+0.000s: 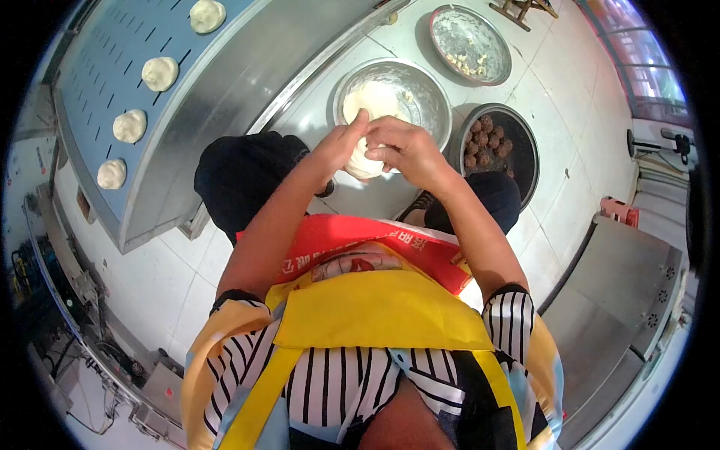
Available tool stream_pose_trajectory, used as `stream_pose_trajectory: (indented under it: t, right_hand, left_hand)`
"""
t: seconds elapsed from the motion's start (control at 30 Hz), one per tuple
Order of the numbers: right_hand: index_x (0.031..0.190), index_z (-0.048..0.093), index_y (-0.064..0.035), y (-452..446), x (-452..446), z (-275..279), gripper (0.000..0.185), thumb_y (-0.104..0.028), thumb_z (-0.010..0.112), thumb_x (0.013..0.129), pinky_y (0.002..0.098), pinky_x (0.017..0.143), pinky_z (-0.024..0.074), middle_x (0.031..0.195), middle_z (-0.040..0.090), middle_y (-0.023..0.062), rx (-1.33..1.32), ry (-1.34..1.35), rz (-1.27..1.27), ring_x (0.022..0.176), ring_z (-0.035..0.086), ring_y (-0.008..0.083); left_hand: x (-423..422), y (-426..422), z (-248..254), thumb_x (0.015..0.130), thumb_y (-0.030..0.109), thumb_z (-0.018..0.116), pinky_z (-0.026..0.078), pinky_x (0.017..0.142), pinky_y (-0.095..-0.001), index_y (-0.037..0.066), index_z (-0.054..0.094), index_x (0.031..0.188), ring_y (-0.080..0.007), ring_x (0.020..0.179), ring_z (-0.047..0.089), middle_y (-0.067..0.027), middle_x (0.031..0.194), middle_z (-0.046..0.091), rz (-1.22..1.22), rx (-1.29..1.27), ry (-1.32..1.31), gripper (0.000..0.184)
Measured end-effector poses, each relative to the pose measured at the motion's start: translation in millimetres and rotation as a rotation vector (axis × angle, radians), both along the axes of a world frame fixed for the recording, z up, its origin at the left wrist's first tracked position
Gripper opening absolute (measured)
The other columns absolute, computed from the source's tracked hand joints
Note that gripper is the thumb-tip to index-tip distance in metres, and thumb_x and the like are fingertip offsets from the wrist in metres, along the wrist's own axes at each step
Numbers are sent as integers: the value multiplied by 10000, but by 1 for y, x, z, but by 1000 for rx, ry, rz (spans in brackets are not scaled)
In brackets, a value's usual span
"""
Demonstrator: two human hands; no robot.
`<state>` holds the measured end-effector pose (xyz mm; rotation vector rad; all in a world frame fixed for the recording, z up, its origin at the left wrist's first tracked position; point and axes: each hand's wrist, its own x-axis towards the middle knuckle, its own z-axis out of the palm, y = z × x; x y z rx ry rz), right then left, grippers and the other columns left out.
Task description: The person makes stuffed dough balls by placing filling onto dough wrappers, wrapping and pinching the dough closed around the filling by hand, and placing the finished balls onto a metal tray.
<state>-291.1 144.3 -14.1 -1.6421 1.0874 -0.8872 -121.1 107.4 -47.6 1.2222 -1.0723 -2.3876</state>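
Between my two hands is a pale, soft piece of dough (pixel 363 165), rounded at the bottom, held up above the floor in front of the metal basin. My left hand (pixel 340 147) cups its left side with the thumb pointing up. On the other side my right hand (pixel 409 147) bends its fingers over the top and pinches at the dough. Whether anything is inside the dough cannot be seen. Just beyond my hands stands the metal basin (pixel 436 97), holding a large pale mass of dough (pixel 372 99). To the right, a round dark pan (pixel 523 139) holds several brown balls (pixel 484 142).
A red-rimmed, flour-dusted basin (pixel 476 45) with small dough scraps stands farther back. At left, a blue slotted surface (pixel 94 90) in a metal frame carries several dough buns (pixel 160 73). A metal cabinet (pixel 607 300) stands at right on the tiled floor (pixel 559 180).
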Motion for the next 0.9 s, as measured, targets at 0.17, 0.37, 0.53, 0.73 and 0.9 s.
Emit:
stream_pose_trajectory:
  t: [0.17,0.37,0.53,0.73,0.9]
  right_hand:
    - [828,614,41,-6,1,11,98,-23,681,798,255,470,483,828,562,71,191,-59,-264,585,588,142]
    - [1038,647,-21,-6,2,-2,289,-69,716,761,281,551,469,830,504,64,87,113,-109,678,565,158]
    - [1013,638,-34,-3,5,1,349,-142,756,702,356,620,467,845,521,111,-113,267,-10,726,577,253]
    - [1001,618,-25,-6,10,-10,372,-187,760,698,389,636,476,871,547,123,-197,392,-97,714,586,313]
    - [1180,558,-27,-5,8,18,615,-277,785,666,378,751,499,1060,566,151,-106,372,-101,905,610,326]
  left_hand:
    - [9,4,5,887,694,258,549,781,-426,81,376,1354,-234,1054,606,-105,1225,555,180,-25,315,780]
    - [-14,31,-25,928,629,275,550,819,-433,50,402,1308,-242,1045,602,-125,1192,554,498,-15,322,705]
    - [-2,15,-5,934,614,305,578,721,-379,26,474,1228,-222,938,639,-123,1095,594,342,88,80,678]
    - [-13,20,3,922,629,334,540,785,-424,85,476,1255,-228,958,623,-97,1089,597,449,127,189,653]
    - [-4,20,17,909,620,399,525,809,-441,140,503,1248,-232,1027,596,-71,1104,600,439,258,234,597]
